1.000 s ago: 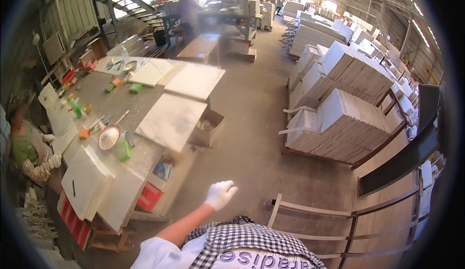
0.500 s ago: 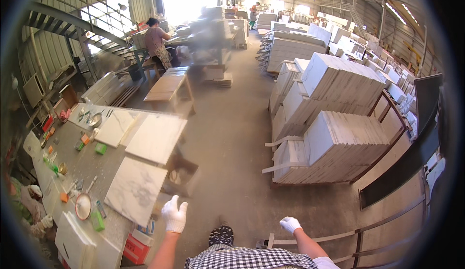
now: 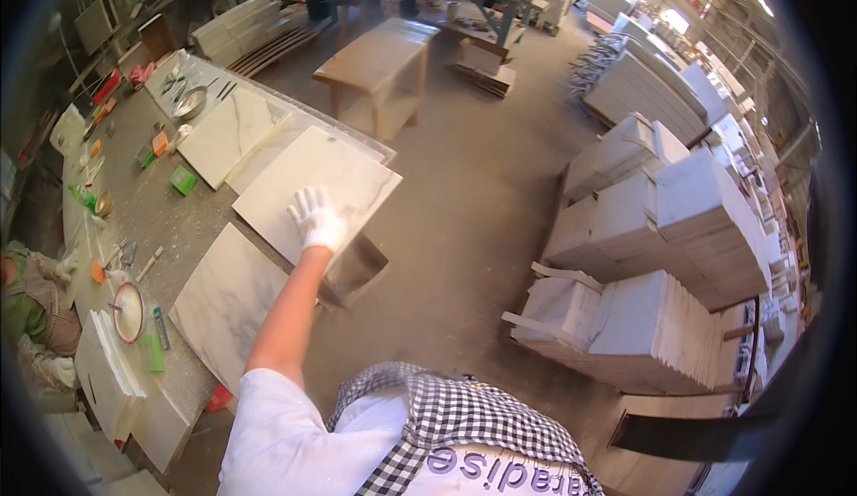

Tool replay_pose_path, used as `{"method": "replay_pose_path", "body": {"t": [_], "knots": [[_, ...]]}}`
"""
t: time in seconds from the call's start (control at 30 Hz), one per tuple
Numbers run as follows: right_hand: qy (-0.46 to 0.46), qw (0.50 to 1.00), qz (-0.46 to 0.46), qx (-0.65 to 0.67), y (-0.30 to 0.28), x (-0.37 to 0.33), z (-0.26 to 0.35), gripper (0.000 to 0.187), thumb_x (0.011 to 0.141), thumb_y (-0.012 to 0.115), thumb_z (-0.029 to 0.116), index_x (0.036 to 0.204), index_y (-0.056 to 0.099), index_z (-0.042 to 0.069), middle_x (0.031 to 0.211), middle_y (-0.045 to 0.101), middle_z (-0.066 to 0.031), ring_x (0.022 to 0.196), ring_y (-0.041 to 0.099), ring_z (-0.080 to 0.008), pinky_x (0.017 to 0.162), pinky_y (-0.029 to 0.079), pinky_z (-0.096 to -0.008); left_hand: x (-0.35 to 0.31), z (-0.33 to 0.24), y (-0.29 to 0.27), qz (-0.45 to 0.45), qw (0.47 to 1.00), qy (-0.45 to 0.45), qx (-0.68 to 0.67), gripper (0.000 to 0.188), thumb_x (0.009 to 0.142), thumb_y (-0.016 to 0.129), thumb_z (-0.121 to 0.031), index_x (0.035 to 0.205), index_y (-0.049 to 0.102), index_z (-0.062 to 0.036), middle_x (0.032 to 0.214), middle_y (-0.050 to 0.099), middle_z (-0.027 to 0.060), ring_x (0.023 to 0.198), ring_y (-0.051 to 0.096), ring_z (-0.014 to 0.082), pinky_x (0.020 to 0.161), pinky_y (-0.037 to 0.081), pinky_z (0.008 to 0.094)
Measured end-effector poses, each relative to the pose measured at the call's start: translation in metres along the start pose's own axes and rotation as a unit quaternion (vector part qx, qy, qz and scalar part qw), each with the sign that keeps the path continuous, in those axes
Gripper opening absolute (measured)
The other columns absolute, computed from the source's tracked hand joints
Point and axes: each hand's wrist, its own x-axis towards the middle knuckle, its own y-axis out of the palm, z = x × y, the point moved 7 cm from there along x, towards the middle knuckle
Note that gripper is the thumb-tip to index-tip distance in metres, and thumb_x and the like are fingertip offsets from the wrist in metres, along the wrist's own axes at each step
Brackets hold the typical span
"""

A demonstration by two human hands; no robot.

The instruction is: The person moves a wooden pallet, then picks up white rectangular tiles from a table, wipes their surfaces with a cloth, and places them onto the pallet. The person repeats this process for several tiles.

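Note:
My left hand (image 3: 317,219), in a white glove, reaches out over the near part of a white marble slab (image 3: 353,170). Its fingers are spread and hold nothing; whether the palm presses on the stone I cannot tell. That slab juts past the right edge of a long grey worktable (image 3: 165,201). Closer to me lies a grey-veined slab (image 3: 223,291), partly behind my forearm. Beyond them rests another pale slab (image 3: 234,134). My right hand is out of the picture.
On the table are a white bowl (image 3: 128,311), a green block (image 3: 183,180) and a metal bowl (image 3: 190,101). A co-worker (image 3: 40,295) is at the left edge. A wooden table (image 3: 384,54) stands ahead. Stacked slabs (image 3: 625,317) line the right side.
My left hand has moved forward from beside the table to over the slab, its fingers now spread. My right hand has left the picture. The view has tilted down and turned, with the table closer.

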Motion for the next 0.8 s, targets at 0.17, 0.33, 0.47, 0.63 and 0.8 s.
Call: {"method": "replay_pose_path", "body": {"t": [0.17, 0.33, 0.47, 0.63, 0.8], "knots": [[-0.054, 0.998, 0.0, 0.017, -0.047, 0.064, 0.093, 0.036, 0.087, 0.054, 0.037, 0.099, 0.073, 0.008, 0.103, 0.071, -0.0131, 0.099, 0.066, -0.0298, 0.083, 0.052, -0.0417, 0.042, 0.011, 0.02, 0.028, 0.997, -0.066, 0.016, 0.089, 0.092, 0.043, -0.066, 0.154, 0.025, -0.0049, 0.162, 0.017, 0.0181, 0.151, 0.009, 0.0352, 0.12, 0.003, 0.0545], [-0.106, 0.994, 0.018, -0.005, -0.086, 0.141, 0.173, 0.035, 0.087, 0.055, 0.035, 0.099, 0.072, 0.007, 0.102, 0.071, -0.0132, 0.097, 0.066, -0.0288, 0.082, 0.052, -0.0408, 0.074, 0.021, 0.034, 0.01, 0.993, -0.106, 0.053, 0.088, 0.094, 0.036, -0.068, 0.154, 0.026, -0.0049, 0.161, 0.02, 0.0179, 0.15, 0.012, 0.0363, 0.12, 0.004, 0.0543], [-0.138, 0.988, 0.043, -0.047, -0.121, 0.218, 0.229, 0.034, 0.088, 0.055, 0.034, 0.1, 0.072, 0.007, 0.102, 0.071, -0.0133, 0.096, 0.066, -0.028, 0.082, 0.052, -0.0401, 0.108, 0.024, 0.036, -0.017, 0.986, -0.16, 0.045, 0.088, 0.094, 0.035, -0.068, 0.154, 0.027, -0.0045, 0.161, 0.022, 0.0184, 0.15, 0.014, 0.0349, 0.12, 0.005, 0.0542], [-0.191, 0.973, 0.065, -0.112, -0.188, 0.322, 0.329, 0.033, 0.088, 0.055, 0.032, 0.1, 0.072, 0.006, 0.101, 0.071, -0.0134, 0.094, 0.066, -0.0271, 0.081, 0.052, -0.0393, 0.133, 0.026, 0.039, -0.06, 0.964, -0.254, 0.048, 0.085, 0.093, 0.038, -0.064, 0.153, 0.029, -0.0044, 0.161, 0.022, 0.019, 0.15, 0.013, 0.0349, 0.121, 0.002, 0.0545], [-0.262, 0.948, 0.074, -0.164, -0.242, 0.406, 0.473, 0.032, 0.089, 0.056, 0.031, 0.101, 0.071, 0.005, 0.1, 0.071, -0.0135, 0.093, 0.066, -0.0261, 0.08, 0.052, -0.0384, 0.129, 0.024, 0.028, -0.104, 0.928, -0.355, 0.046, 0.086, 0.091, 0.044, -0.065, 0.151, 0.033, -0.0053, 0.159, 0.026, 0.021, 0.149, 0.014, 0.0387, 0.119, 0.003, 0.0589]]}}
